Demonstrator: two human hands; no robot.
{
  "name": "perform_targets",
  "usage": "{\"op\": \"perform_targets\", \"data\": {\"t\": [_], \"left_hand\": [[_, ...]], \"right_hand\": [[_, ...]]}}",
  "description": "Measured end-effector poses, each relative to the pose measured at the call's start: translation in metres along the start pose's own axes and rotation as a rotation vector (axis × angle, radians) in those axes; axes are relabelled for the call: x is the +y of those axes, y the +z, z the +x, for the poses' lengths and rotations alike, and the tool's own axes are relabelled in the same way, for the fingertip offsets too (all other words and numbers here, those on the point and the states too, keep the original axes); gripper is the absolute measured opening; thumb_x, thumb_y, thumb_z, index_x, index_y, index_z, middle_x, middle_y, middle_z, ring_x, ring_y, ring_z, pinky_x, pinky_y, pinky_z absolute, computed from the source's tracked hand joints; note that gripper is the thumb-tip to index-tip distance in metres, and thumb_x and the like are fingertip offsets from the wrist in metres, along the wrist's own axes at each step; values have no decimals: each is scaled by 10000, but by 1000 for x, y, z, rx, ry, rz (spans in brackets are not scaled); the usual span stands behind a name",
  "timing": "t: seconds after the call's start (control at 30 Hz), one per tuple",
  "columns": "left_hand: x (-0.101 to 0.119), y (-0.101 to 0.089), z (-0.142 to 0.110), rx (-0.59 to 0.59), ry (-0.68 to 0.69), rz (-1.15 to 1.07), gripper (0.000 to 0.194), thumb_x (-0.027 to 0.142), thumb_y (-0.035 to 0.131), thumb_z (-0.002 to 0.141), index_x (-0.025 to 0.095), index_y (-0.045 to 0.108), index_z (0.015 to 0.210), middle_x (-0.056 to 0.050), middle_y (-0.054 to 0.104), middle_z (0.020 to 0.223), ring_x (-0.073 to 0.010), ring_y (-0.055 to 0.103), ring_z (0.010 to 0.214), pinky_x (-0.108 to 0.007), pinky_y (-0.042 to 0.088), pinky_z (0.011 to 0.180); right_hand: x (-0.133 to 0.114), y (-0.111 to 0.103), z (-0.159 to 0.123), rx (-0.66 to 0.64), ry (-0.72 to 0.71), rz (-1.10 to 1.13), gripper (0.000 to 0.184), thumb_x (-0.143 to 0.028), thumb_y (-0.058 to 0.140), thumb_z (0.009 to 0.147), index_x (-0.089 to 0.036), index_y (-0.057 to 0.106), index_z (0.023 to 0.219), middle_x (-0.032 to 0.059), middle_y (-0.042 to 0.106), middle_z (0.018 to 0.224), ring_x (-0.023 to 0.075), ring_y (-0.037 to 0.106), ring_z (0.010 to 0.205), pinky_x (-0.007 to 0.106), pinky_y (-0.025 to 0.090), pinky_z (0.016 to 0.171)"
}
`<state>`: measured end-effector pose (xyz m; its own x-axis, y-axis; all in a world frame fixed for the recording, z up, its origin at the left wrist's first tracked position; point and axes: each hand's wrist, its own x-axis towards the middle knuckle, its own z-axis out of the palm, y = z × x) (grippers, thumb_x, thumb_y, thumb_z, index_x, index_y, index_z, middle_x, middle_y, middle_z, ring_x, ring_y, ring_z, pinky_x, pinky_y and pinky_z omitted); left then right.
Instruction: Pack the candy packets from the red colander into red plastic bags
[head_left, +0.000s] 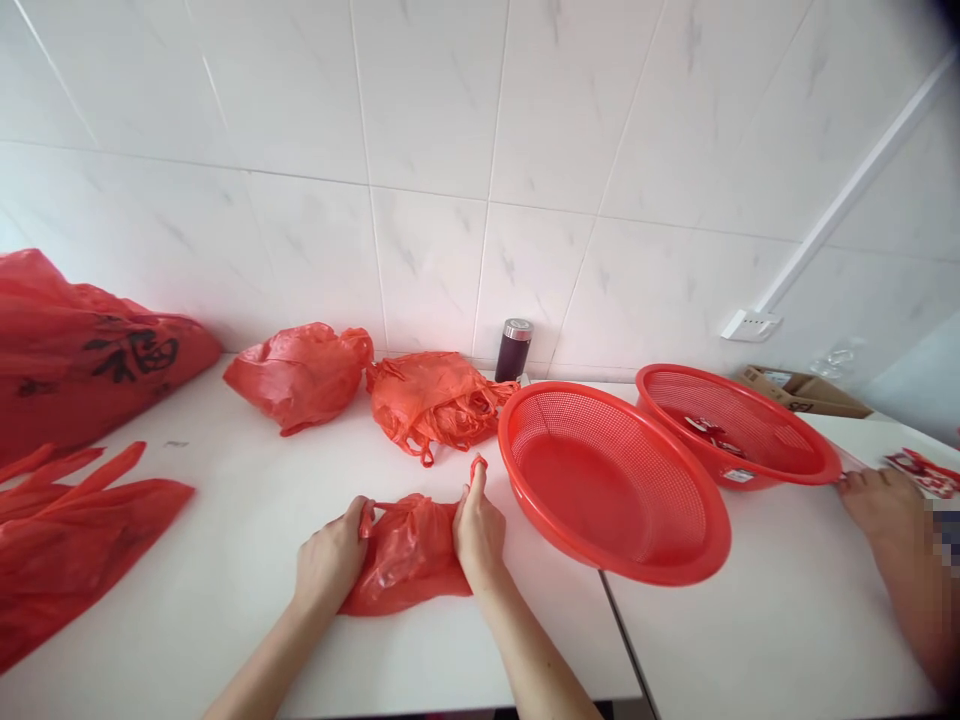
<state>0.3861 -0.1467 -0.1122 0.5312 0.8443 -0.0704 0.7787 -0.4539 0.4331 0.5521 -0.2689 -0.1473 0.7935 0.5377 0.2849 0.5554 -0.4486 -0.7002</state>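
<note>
A small red plastic bag [405, 555] lies crumpled on the white table [247, 520] in front of me. My left hand [330, 560] is closed on the bag's left handle loop. My right hand [476, 530] pinches the right handle, which sticks up between its fingertips. Both hands rest on the bag's upper edge.
Two red perforated baskets, one near [611, 480] and one farther right [739, 420], stand right of my hands. Bunched red bags [304, 375] [435, 400] lie behind, a dark flask [514, 350] by the wall. Large red bags [75, 350] [67, 530] sit left. Another person's hand [885, 500] rests at the right edge.
</note>
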Motion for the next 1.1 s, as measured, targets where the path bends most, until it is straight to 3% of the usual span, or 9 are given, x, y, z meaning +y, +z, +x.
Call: {"op": "perform_targets", "data": {"t": [0.1,0.2,0.33,0.47,0.57,0.73,0.87,1.0,1.1], "left_hand": [[-6,-8,-14,1,-54,-150,301,414,256,923,260,487,806,-40,622,720,-232,532,635,-320,336,605],[-17,-19,-32,-46,-62,-326,423,520,215,922,243,409,666,15,465,551,-177,459,543,-279,367,559],[-34,-39,-42,-127,-104,-654,448,624,436,820,217,514,652,32,411,517,-148,418,475,-255,351,452],[-39,-63,-27,236,-154,-690,420,586,433,811,192,559,880,-79,604,820,-214,577,680,-313,451,546],[-16,-65,-22,458,-8,-544,347,520,388,860,233,513,1009,-94,585,1054,-249,561,932,-379,470,764],[50,-25,-32,142,431,-287,195,292,600,794,307,662,978,-17,665,1091,-241,571,1045,-358,440,907],[63,-13,-35,-41,433,-147,247,123,532,757,258,676,907,-38,709,909,-250,624,877,-359,443,759],[39,-54,-33,-44,299,-121,182,234,478,836,249,640,916,-19,704,866,-214,617,761,-325,424,674],[15,-100,-33,-37,198,-138,237,415,522,841,236,646,933,-5,686,797,-203,606,723,-308,438,660]], "right_hand": [[3,6,1,51,-53,-33,568,-311,162,997,-68,293,1493,218,594,1283,288,684,994,360,514,742],[5,13,2,93,-101,-68,585,-263,144,978,8,243,1487,269,576,1279,337,681,998,425,531,735],[8,17,3,186,-182,-16,543,-251,171,994,9,291,1456,263,564,1300,302,647,1096,396,556,780],[8,15,3,247,-262,124,525,-303,224,1019,-8,311,1445,254,532,1343,255,602,1178,341,553,869],[4,10,1,237,-266,213,545,-355,248,1021,-15,314,1442,258,520,1353,260,579,1206,348,544,904],[-5,-1,-3,156,-249,316,554,-385,257,1018,-51,273,1460,253,524,1353,258,574,1213,363,546,895],[-8,-9,-5,181,-272,376,531,-384,265,1019,-60,305,1437,253,543,1323,254,575,1205,375,533,898],[-9,-17,-4,94,-279,446,419,-386,315,1015,-120,539,1249,140,694,995,212,683,879,301,543,730],[-10,-19,-5,59,-353,469,344,-338,357,1010,-154,627,1117,101,682,950,186,653,857,277,508,757]]}}
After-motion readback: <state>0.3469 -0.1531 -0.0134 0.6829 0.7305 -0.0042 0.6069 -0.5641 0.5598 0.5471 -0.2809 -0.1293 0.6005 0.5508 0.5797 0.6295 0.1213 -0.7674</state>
